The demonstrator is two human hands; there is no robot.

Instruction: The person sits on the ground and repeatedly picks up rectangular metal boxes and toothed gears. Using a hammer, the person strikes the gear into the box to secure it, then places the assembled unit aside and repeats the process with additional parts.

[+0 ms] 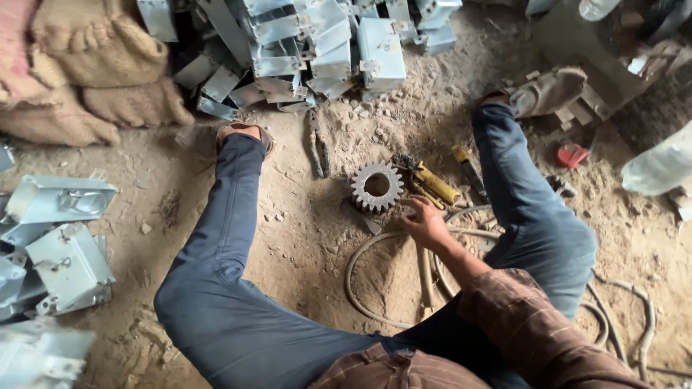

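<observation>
Here the right hand (425, 223) reaches over the sandy floor (303, 216), fingers loosely spread and holding nothing, just beside a metal gear (376, 186) lying flat between the legs. The left hand is out of view.

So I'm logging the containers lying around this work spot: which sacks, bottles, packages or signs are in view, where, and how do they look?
Burlap sacks: top left, stacked, bulging, tan and brown, one pinkish.
Plastic bottle: right edge, lying down, clear and pale.
Second bottle: top edge, clear, mostly cut off.
No signs or screens show.
The right hand rests on sandy ground beside a metal gear, touching none of these.
</observation>
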